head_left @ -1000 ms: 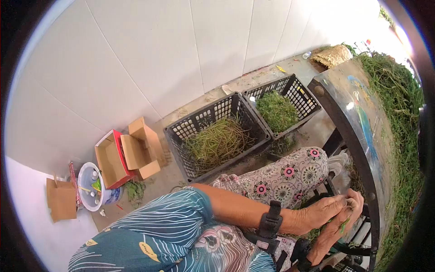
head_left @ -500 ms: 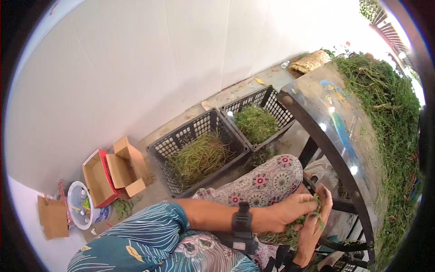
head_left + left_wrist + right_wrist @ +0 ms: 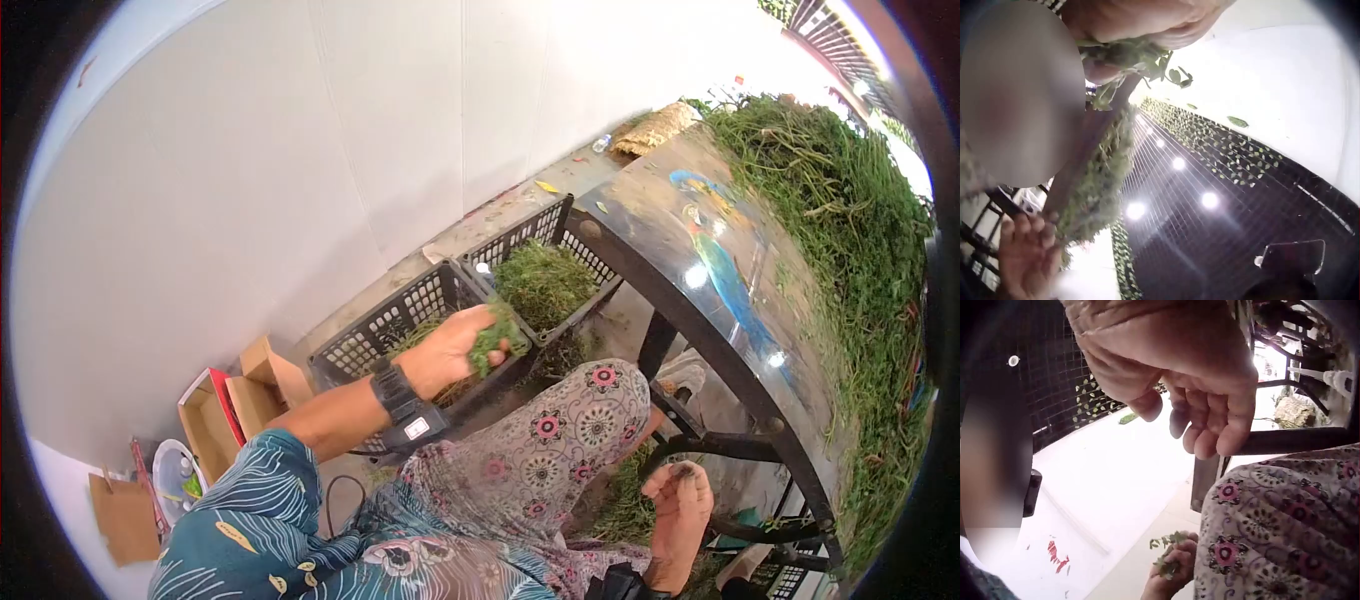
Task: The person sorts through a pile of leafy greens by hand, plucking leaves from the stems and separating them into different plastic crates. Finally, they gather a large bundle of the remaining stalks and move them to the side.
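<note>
Green and leafy, the bunch [image 3: 493,343] hung in the left fingers [image 3: 482,317], near the place where the near crate [image 3: 380,330] and the far crate [image 3: 520,230] met; its height above them could not be told. Stalks [image 3: 415,338] lay in the near crate, leafy sprigs [image 3: 545,285] in the far one.

Risk, as judged: letting go from that spot could have scattered pieces into both crates, mixing leaf with stalk, since the bunch looked loose and its ends stuck out beyond the grip. Bits could also have dropped outside, toward the knee [image 3: 605,395], which stood close beside the crates. A harder squeeze would probably have bruised the soft leaves.

Left fingers: curled round the bunch, leaves showing past the tips.

Right fingers [image 3: 1235,422]: loosely bent, thumb apart from the rest, nothing gripped. The head view placed them near the edge of the tabletop [image 3: 645,205], well apart from the crates. A large heap [image 3: 835,190] of greenery covered the tabletop's far side.
</note>
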Demonstrator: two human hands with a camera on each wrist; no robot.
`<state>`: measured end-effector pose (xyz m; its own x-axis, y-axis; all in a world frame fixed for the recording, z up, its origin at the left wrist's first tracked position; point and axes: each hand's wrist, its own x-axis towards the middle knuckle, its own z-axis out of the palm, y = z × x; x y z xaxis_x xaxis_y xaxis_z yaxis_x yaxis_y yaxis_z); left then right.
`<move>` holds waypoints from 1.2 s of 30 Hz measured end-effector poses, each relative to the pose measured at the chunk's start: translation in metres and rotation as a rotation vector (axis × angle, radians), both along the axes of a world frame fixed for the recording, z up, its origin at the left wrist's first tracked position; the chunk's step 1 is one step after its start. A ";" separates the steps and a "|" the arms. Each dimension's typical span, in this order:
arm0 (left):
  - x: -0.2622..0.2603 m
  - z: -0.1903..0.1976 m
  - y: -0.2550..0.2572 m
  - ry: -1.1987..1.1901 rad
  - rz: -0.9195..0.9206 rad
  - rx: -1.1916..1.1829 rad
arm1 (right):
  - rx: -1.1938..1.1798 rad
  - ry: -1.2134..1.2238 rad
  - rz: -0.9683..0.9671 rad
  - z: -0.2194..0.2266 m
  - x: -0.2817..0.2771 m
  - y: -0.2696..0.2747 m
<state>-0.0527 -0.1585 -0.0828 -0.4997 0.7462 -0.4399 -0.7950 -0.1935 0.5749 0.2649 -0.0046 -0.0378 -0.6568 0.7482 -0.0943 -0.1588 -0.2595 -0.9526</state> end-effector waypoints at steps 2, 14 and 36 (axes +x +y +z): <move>-0.009 -0.020 0.007 -0.034 0.036 -0.173 | -0.077 -0.004 -0.027 -0.009 0.002 0.005; -0.102 -0.090 0.097 0.337 -0.165 -0.327 | -0.195 -0.168 -0.169 -0.041 0.029 0.020; 0.064 0.104 0.074 0.879 -0.633 0.190 | 0.471 -0.202 -0.407 0.070 0.079 0.060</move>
